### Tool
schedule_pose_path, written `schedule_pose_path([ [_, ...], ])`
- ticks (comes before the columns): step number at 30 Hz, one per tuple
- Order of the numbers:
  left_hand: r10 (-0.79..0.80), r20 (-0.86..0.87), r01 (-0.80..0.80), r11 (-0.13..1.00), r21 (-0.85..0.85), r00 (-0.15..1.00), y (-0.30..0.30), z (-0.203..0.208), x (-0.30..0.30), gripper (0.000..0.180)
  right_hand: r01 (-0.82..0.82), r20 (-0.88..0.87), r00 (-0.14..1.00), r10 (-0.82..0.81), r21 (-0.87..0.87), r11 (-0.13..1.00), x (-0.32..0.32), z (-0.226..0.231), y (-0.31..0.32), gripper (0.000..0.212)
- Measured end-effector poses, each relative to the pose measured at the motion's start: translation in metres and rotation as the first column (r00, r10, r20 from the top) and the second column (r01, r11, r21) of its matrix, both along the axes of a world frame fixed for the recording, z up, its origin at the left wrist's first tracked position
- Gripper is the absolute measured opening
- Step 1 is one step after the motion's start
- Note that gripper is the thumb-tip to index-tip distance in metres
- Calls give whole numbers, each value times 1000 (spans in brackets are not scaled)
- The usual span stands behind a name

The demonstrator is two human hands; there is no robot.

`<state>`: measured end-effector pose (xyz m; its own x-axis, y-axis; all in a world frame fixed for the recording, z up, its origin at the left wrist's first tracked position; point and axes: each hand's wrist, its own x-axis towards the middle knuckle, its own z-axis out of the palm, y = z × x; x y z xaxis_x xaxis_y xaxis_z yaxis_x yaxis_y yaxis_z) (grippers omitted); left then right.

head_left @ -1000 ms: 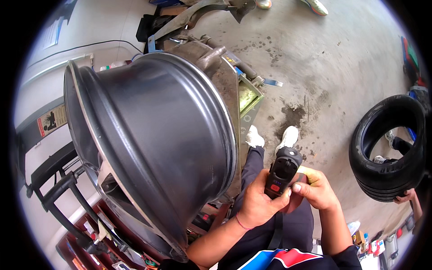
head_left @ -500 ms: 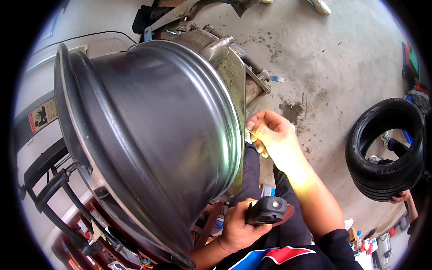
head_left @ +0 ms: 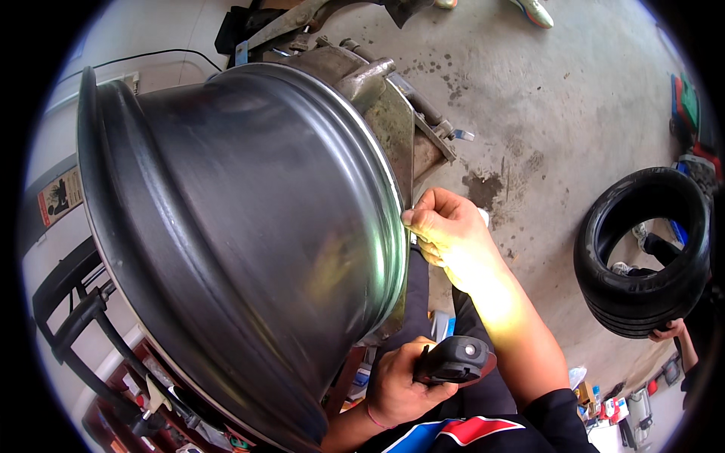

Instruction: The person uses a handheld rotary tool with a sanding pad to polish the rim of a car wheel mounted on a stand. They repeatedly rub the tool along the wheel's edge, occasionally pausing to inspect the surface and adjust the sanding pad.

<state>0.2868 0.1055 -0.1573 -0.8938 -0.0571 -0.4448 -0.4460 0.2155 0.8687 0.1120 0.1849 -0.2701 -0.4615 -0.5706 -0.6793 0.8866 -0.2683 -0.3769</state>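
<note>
A large dark wheel rim (head_left: 249,196) is mounted on a metal machine (head_left: 389,124) and fills the left half of the view. My right hand (head_left: 445,230) is at the rim's right edge, thumb and forefinger pinched together. Whatever may be between the fingertips is too small to make out. Below the rim, my left hand (head_left: 396,385) is wrapped round a black handheld work light (head_left: 453,359). Bright yellowish light falls on my right hand and forearm, and a glow shows on the rim's surface.
At the right, a co-worker's hand (head_left: 668,330) grips a black tyre (head_left: 642,294). A black tubular frame (head_left: 83,317) and a dark red rack (head_left: 113,411) of small items stand at lower left. A shoe (head_left: 535,11) shows on the concrete floor at the top.
My right hand has shifted slightly left, its fingertips now at the rim's edge. The rim appears a little further left in view. My left hand keeps its grip on the light.
</note>
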Motion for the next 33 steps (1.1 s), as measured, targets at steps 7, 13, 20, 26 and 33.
schedule_pose_path([
  [7, -14, 16, 14, 1000, 22, 1000, -2, -1, 4, 47, -43, -53, 998, 45, 46, 998, 1, 2, 1, 22],
  [13, 8, 15, -8, 1000, 4, 1000, -1, 0, -1, 44, -29, -66, 997, 31, 22, 999, -5, 2, 0, 23],
  [20, 13, -39, -14, 1000, -25, 999, 1, -4, -2, 49, -11, -13, 1000, 12, 9, 1000, -1, 2, 1, 22],
  [26, 10, -35, -12, 999, -38, 999, 2, -4, -3, 49, -66, -51, 996, 70, 78, 995, 6, 2, 4, 22],
  [33, -1, 2, 1, 1000, 12, 1000, 5, -4, 3, 50, -37, -44, 998, 41, 75, 997, -9, 8, -3, 20],
])
